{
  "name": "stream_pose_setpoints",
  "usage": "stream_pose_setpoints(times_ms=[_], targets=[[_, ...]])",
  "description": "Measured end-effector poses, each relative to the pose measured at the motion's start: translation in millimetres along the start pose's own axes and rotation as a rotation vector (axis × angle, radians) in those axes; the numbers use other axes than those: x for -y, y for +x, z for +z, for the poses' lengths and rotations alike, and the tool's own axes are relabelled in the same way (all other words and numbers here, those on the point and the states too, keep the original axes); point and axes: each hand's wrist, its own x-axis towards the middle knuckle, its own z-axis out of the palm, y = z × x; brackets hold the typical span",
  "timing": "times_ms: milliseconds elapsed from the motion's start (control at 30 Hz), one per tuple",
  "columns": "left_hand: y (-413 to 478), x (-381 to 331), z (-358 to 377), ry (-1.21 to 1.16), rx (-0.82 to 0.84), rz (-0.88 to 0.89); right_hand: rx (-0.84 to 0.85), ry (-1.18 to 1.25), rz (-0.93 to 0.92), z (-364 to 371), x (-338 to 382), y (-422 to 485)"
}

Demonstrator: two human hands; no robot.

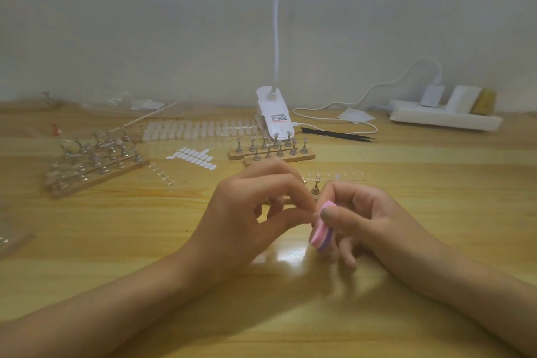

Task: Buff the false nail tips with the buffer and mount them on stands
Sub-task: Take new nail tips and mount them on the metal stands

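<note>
My right hand grips a small pink and purple buffer block between thumb and fingers. My left hand pinches something tiny right against the buffer's top edge; it looks like a false nail tip, mostly hidden by the fingertips. A single metal stand sits just behind my hands. Wooden bases with several metal stands lie behind, and more stands with tips on them are at the left. Strips of clear nail tips lie further back.
A white clip lamp base with its cable stands at the back centre. Black tweezers lie to its right, a white power strip at the far right. A sheet of white adhesive tabs lies mid-table.
</note>
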Motion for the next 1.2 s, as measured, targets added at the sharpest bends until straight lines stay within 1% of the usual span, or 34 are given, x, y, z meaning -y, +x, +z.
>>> stream_pose_setpoints(times_ms=[100,200,233,333,367,467,600,700,733,833,867,967,1000,1067,1100,1200], targets=[[-0.4,0.3,-0.7,-0.003,-0.005,0.004,-0.101,0.074,0.016,-3.5,-1.3,0.5],[-0.1,-0.4,-0.7,0.014,-0.010,0.004,0.018,0.005,0.000,0.9,0.1,-0.7],[-0.1,-0.4,-0.4,0.018,-0.007,0.005,0.021,0.005,-0.002,1.7,-0.3,-0.3],[-0.2,0.2,-0.4,0.007,0.001,0.012,-0.112,0.075,0.026,-2.8,-1.8,0.9],[-1.0,-0.2,-0.6,0.003,0.006,0.014,-0.114,0.072,0.025,-4.2,-2.5,1.4],[-2.7,-2.6,-0.1,0.023,0.037,0.038,-0.041,0.056,0.026,-3.5,-1.5,1.9],[-1.0,-0.5,-1.2,0.009,-0.022,0.009,-0.025,0.095,0.030,-5.1,-1.3,1.6],[-0.7,-0.1,-0.6,0.031,-0.007,0.013,0.062,-0.016,-0.001,0.2,-0.7,-0.8],[-0.9,0.0,-0.5,0.017,0.006,0.009,0.049,-0.019,-0.005,0.4,-1.3,-0.4],[-0.6,0.3,-1.6,-0.042,0.019,-0.009,-0.092,0.094,0.017,-3.7,-1.3,0.3],[-0.3,0.4,-1.8,-0.043,0.018,-0.014,-0.083,0.097,0.016,-4.6,-1.2,-0.2],[-0.5,0.3,-1.0,-0.010,0.027,0.005,0.056,-0.005,-0.010,1.6,0.1,-2.0],[-0.8,0.4,-0.9,-0.013,0.027,0.004,0.037,-0.004,-0.013,1.2,-0.6,-1.1],[-1.0,0.7,-1.8,-0.046,0.017,-0.015,-0.074,0.069,0.012,-2.6,-1.1,-0.7],[-1.0,0.7,-2.0,-0.055,0.009,-0.020,-0.091,0.086,0.013,-4.2,-1.2,-0.8],[-0.8,-0.5,-1.3,-0.045,0.007,0.006,0.049,0.012,-0.031,0.6,0.6,-2.3]])
